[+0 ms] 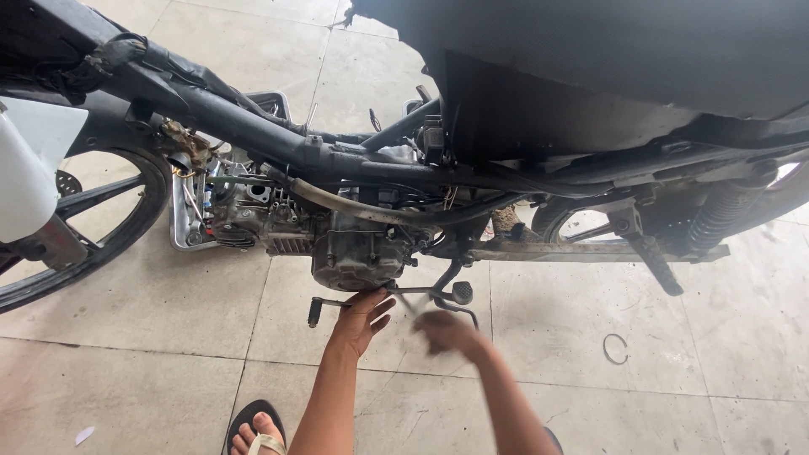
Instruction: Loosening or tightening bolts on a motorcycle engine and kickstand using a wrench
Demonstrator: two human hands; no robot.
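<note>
Fingers (381, 305) of your left hand (361, 320) were spread narrowly and curled up against the underside of the engine (358, 253), touching its lower case just beside the gear lever (327, 305), gripping nothing that showed. Your right hand (447, 330) was blurred, so you could not tell whether its fingers were wide or closed; it hung just below the thin rod (417, 291) that ran to the footpeg (461, 292). That engine sat low in the stripped motorcycle frame (278, 139), between the front wheel (93, 227) and the rear shock spring (720, 215). A small metal ring (615, 348) lay on the concrete floor (152, 371), well apart to your right. Your sandalled foot (255, 431) rested at the lower edge of the floor.
</note>
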